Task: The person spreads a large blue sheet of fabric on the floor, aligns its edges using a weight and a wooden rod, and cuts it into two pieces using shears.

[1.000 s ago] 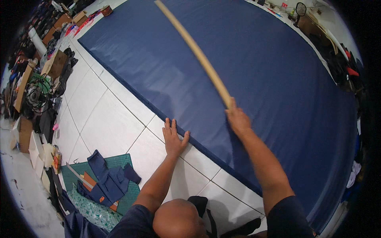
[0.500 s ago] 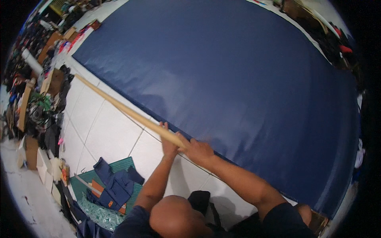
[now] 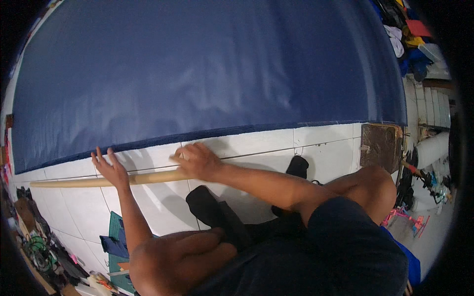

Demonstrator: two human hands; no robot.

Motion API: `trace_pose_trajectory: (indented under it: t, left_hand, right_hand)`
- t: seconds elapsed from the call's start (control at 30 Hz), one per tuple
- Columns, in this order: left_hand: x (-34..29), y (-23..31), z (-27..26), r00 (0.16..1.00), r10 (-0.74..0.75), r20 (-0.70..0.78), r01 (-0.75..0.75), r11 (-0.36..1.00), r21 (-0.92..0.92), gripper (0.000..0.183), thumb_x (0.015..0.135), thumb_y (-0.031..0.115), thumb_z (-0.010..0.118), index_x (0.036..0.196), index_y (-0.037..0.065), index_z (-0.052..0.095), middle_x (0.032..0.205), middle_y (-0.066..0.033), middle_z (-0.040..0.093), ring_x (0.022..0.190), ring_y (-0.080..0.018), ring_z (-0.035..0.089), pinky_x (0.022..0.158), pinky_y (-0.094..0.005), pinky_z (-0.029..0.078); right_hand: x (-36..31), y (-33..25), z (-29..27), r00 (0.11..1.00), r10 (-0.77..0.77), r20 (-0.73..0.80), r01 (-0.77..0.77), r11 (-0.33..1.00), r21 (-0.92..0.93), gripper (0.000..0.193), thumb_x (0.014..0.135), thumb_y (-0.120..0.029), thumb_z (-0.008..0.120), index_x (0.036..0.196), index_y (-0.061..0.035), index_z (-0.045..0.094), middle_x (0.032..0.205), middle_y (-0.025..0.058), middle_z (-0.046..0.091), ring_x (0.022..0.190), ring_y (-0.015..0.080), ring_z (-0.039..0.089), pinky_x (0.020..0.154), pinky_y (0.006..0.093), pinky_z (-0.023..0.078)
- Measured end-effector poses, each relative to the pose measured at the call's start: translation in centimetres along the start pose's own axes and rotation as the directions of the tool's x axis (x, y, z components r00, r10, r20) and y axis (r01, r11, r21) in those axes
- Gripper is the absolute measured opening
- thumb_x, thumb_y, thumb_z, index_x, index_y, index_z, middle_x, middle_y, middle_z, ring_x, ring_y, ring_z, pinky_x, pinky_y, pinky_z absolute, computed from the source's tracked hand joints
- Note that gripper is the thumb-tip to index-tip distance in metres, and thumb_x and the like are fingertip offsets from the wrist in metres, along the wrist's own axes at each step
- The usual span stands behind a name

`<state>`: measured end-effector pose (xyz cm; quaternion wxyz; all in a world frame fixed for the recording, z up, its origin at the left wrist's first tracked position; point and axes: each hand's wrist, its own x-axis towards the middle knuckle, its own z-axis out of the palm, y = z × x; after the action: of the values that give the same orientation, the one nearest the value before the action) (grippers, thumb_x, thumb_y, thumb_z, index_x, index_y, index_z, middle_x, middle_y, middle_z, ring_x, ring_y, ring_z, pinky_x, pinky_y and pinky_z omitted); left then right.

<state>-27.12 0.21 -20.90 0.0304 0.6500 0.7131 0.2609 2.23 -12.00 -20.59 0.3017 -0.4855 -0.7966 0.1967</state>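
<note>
A long, slender tan pole point(image 3: 150, 177) stretches across the white tiles, roughly along the near edge of a large dark blue sheet point(image 3: 207, 74). My left hand point(image 3: 112, 170) is over the pole, fingers spread and pointing at the sheet's edge. At the pole's right end my right hand point(image 3: 198, 162) is curled, closed about the end, which it partly hides; its fingertips are a little blurred. The sheet lies spread flat, its near edge point(image 3: 197, 136) looking thick or doubled.
My feet in black point(image 3: 203, 201) are on the tiles just below the pole. A brown board-like piece point(image 3: 380, 148) stands by the sheet's right corner. A green mat point(image 3: 116, 237) with blue cloth lies at lower left. Clutter lines both sides, including pink plastic pieces point(image 3: 402, 217).
The view has turned, so the sheet's near edge and the pole now run almost level. My left hand has moved away from the right one, leftward along the pole, its fingers spread.
</note>
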Motion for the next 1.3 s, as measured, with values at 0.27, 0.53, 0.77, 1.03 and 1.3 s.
trace_pose_trajectory:
  t: [0.27,0.53,0.77,1.03,1.3]
  left_hand:
    - [-0.7,-2.5,7.0,0.983,0.096,0.158,-0.144,0.934,0.328,0.079,0.096,0.054,0.051,0.146,-0.005,0.035,0.151,-0.0361,0.025,0.141,-0.0537,0.02,0.116,-0.0565,0.019]
    - [-0.6,-1.6,6.8,0.994,0.043,0.103,-0.066,0.97,0.233,0.081,0.096,0.059,0.048,0.148,-0.001,0.034,0.154,-0.0335,0.022,0.143,-0.0509,0.018,0.116,-0.0575,0.019]
    - [-0.6,0.2,4.9,0.979,0.136,0.152,-0.177,0.938,0.299,0.072,0.097,0.057,0.045,0.149,0.007,0.038,0.156,-0.0273,0.025,0.146,-0.0465,0.018,0.115,-0.0635,0.013]
    - [-1.7,4.8,2.8,0.93,0.02,0.367,-0.163,0.917,0.365,0.073,0.095,0.054,0.049,0.151,0.01,0.035,0.155,-0.0265,0.027,0.145,-0.0483,0.018,0.115,-0.0636,0.013]
    - [5.3,15.0,-3.3,0.429,0.488,0.76,-0.715,0.697,-0.044,0.07,0.093,0.056,0.053,0.144,0.008,0.045,0.151,-0.0251,0.036,0.14,-0.0439,0.033,0.115,-0.0519,0.027]
  right_hand:
    - [-5.1,7.1,-6.0,0.896,0.444,0.022,-0.411,0.847,-0.338,0.056,0.092,-0.028,0.064,0.142,-0.012,0.048,0.152,0.014,0.038,0.143,0.0318,0.032,0.116,0.0534,0.019]
    - [-6.0,7.3,-5.6,0.886,0.456,0.081,-0.403,0.844,-0.353,0.059,0.095,-0.024,0.055,0.149,-0.0106,0.035,0.156,0.0161,0.03,0.146,0.0378,0.023,0.118,0.0576,0.013]
    - [-6.2,9.8,-25.1,0.766,0.406,0.498,-0.224,0.895,-0.386,0.071,0.087,-0.03,0.069,0.147,-0.0129,0.036,0.15,0.0222,0.035,0.137,0.0414,0.037,0.111,0.0537,0.035]
    - [-13.0,13.6,-34.0,0.782,0.61,0.127,-0.474,0.715,-0.513,0.066,0.092,-0.049,0.059,0.141,-0.0074,0.046,0.145,0.027,0.04,0.134,0.0431,0.04,0.11,0.0498,0.036]
    - [-12.7,16.7,-19.9,0.761,0.649,-0.019,-0.593,0.683,-0.426,0.075,0.094,-0.062,0.046,0.153,-0.0191,0.03,0.16,0.0175,0.016,0.148,0.04,0.011,0.117,0.0606,0.01]
